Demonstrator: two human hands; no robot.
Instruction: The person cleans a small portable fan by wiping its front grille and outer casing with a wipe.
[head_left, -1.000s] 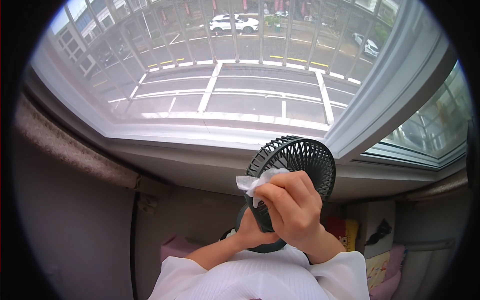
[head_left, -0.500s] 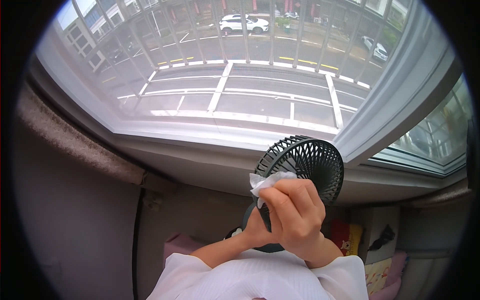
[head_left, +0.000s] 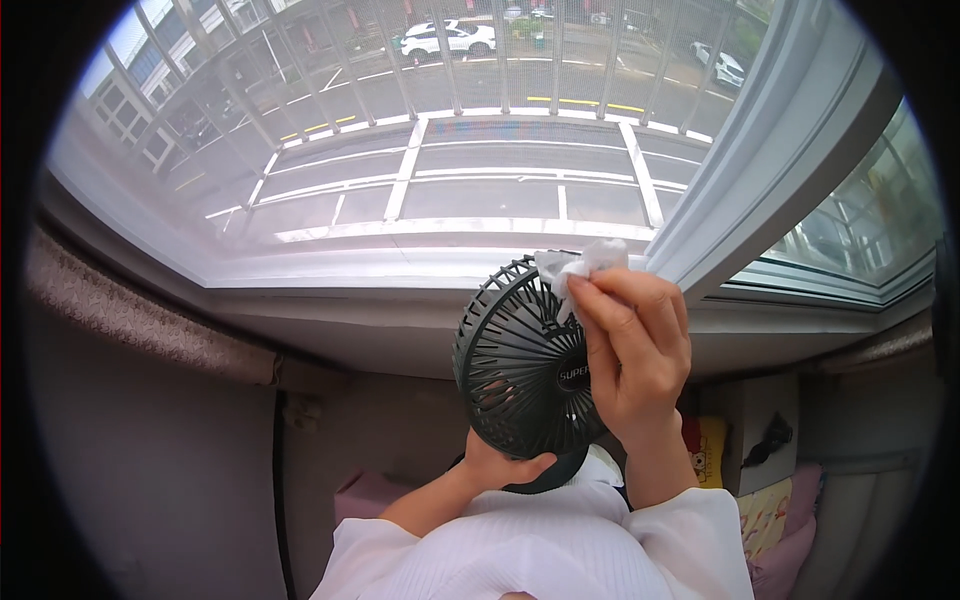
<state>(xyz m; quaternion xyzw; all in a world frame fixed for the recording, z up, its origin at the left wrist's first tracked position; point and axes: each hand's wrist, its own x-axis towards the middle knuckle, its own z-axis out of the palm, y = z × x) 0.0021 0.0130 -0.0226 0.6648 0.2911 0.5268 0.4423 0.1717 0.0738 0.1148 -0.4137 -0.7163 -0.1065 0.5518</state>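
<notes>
A dark green fan (head_left: pixel 510 390) with a round slatted grille faces up toward me, in front of the window sill. My left hand (head_left: pixel 500 462) is closed round the lower left of its round head, the thumb lying along the lower rim. Between the fingertips of my right hand (head_left: pixel 637 350) a crumpled white tissue (head_left: pixel 585 270) is pinched. The tissue lies against the upper right rim of the grille. My right hand covers the right part of the fan, and the fingers of my left hand are partly hidden behind it.
Beyond the fan stands a white-framed window (head_left: pixel 330 272) with bars outside and a street with cars. A beige padded roll (head_left: pixel 150 310) runs along the left. At the lower right are a red and yellow cushion (head_left: pixel 708 452), a dark object (head_left: pixel 768 440) and pink bedding (head_left: pixel 785 550).
The fan has turned so its front grille faces me, and it sits further left. My right hand has moved up and right with the tissue to the upper rim. The view has shifted slightly.
</notes>
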